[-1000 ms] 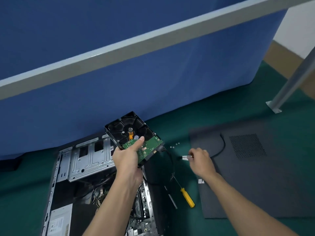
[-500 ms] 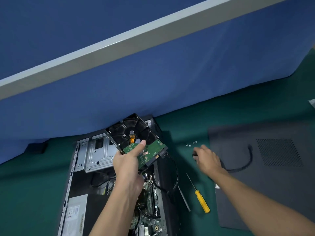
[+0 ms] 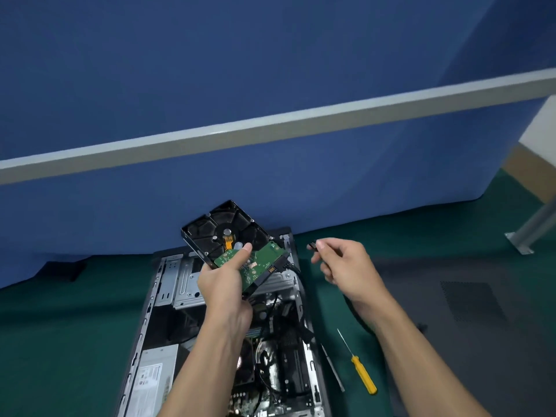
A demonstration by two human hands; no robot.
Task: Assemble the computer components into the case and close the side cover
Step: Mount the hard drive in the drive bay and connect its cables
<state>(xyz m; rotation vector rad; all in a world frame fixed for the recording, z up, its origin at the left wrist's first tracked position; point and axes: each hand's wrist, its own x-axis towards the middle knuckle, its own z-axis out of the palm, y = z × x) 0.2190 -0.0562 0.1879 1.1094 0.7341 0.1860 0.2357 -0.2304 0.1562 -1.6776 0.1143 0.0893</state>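
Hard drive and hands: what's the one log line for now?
left hand: holds hard drive over open case | right hand: pinches black cable plug

Light: dim, flat and soft, falling from overhead.
Shadows: weak; the case [image 3: 149, 299] goes murky inside, and the side cover [image 3: 481, 320] reads near black.
Sharpness: soft overall, fine detail smeared.
Edges: my wide lens bows the grey rail [image 3: 270, 129]; upper corners darken.

The left hand [image 3: 224, 284] is raised and grips a hard drive [image 3: 216, 233] from below, thumb pressed flat on its upper face. Just to its right, at the same height, the right hand [image 3: 346, 266] pinches a small black connector [image 3: 313, 245] between thumb and forefinger, other fingers curled.
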